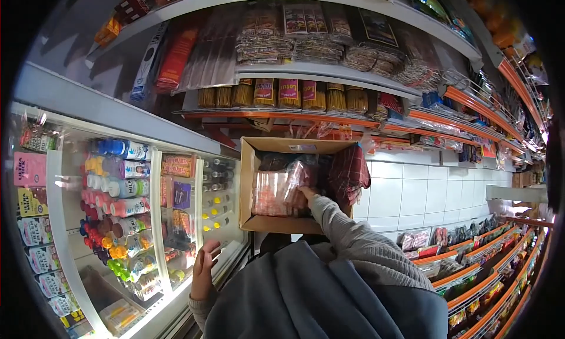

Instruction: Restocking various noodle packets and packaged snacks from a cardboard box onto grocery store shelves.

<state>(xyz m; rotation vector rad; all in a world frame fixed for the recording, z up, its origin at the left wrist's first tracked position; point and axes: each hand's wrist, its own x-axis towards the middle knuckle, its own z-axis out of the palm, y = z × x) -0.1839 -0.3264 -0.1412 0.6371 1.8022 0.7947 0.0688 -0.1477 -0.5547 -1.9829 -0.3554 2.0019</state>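
Observation:
An open cardboard box point(245, 184) stands in front of me, with clear plastic packs of reddish goods point(268, 193) inside. My right hand point(307, 193) reaches into the box and touches one clear plastic pack point(296, 180) that lies on top of the others; its fingers are partly hidden, so I cannot tell whether they grip it. A dark red checked cloth point(354, 173) hangs over the box's right side. My left hand point(205, 261) is raised with its fingers apart beside the glass front of the lit drinks fridge, holding nothing.
The lit fridge point(156, 224) on the left holds bottles and cartons. Above the box, shelves point(282, 114) carry bundled incense sticks point(289, 94) and plastic-wrapped packs. White floor tiles point(415, 184) show at right, beside orange-edged racks point(468, 250) of packaged goods.

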